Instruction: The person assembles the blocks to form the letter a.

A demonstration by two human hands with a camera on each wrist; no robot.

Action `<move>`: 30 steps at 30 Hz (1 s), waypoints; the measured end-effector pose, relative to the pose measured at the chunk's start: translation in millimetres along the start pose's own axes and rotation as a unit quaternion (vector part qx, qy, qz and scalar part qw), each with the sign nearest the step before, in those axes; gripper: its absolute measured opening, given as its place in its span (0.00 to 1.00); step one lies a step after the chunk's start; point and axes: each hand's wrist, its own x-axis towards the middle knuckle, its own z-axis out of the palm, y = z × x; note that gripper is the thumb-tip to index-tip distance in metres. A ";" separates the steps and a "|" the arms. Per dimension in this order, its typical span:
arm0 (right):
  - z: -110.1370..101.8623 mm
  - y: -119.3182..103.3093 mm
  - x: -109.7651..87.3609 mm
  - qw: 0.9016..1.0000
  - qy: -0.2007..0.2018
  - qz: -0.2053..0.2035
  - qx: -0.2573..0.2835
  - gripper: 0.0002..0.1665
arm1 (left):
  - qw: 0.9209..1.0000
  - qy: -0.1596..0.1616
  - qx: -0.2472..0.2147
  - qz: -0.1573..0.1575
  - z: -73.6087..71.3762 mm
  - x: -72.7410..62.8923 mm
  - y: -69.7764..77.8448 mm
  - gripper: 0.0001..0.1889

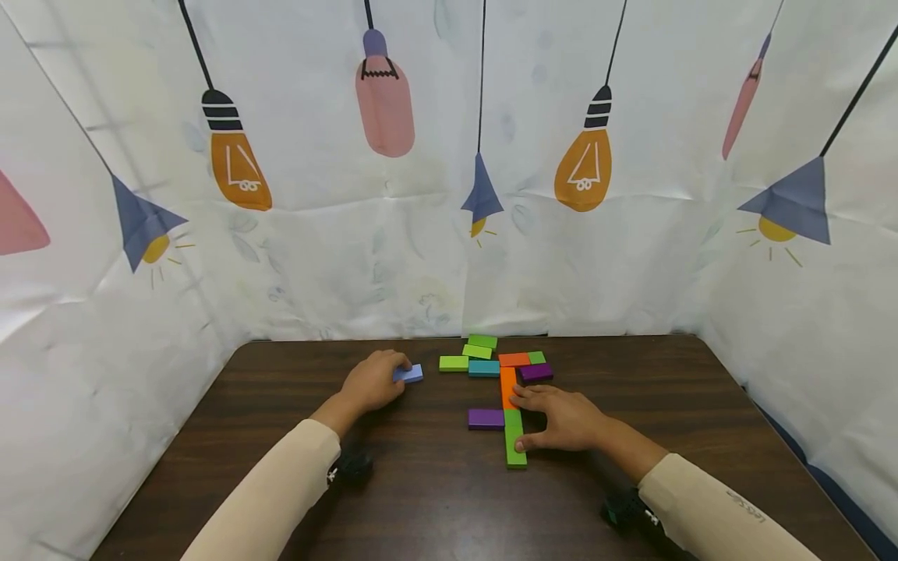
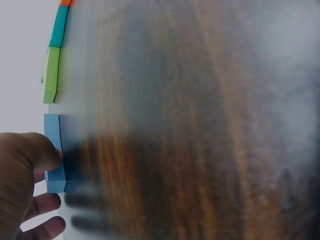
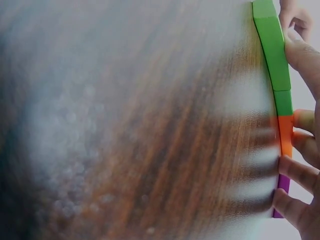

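Observation:
My left hand pinches a light blue block between thumb and fingers, just above the left part of the table. In the left wrist view the thumb lies against the side of this blue block. My right hand is spread beside a column of blocks, its fingertips at the upright orange block and its thumb on the long green block below. In the right wrist view the thumb touches the green block and the fingers reach past the orange block.
Left of the column lie a purple block, a teal block and a lime block, with more green blocks behind. A flat orange block and another purple block sit at its top. A printed curtain surrounds the dark wooden table.

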 end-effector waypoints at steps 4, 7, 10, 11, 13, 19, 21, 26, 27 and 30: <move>0.0 -0.3 -0.7 1.000 0.002 -0.004 -0.001 0.55 | 0.999 -0.007 -0.033 -0.001 2.5 -2.8 1.7 0.15; 0.5 -0.1 -0.9 1.000 0.002 -0.005 -0.003 0.55 | 0.998 -0.004 -0.060 0.022 3.5 -4.9 5.4 0.14; 1.0 0.2 -1.1 1.000 0.003 -0.005 -0.004 0.55 | 0.995 0.001 -0.077 0.058 3.5 -7.5 10.8 0.13; 1.2 0.3 -1.1 1.000 0.003 -0.005 -0.003 0.55 | 0.994 0.003 -0.080 0.072 3.7 -8.3 12.8 0.13; 1.5 0.5 -1.2 1.000 0.003 -0.005 -0.003 0.55 | 0.992 0.002 -0.080 0.095 4.5 -10.0 17.1 0.12; 1.5 1.1 -1.1 1.000 0.004 -0.006 -0.001 0.55 | 0.989 -0.009 -0.069 0.132 6.9 -15.4 30.1 0.11; 1.3 1.2 -0.7 1.000 0.004 -0.005 -0.001 0.55 | 0.988 -0.013 -0.071 0.135 7.0 -17.2 33.8 0.11; 0.6 1.2 -0.1 1.000 0.002 -0.002 -0.003 0.55 | 0.986 -0.018 -0.077 0.148 6.7 -20.7 41.1 0.11; 0.4 1.1 0.0 1.000 0.002 -0.001 -0.003 0.55 | 0.985 -0.020 -0.075 0.151 6.9 -21.4 42.1 0.11; -0.1 1.0 -0.1 1.000 0.001 -0.002 0.000 0.55 | 0.985 -0.026 -0.071 0.158 8.7 -23.5 44.4 0.11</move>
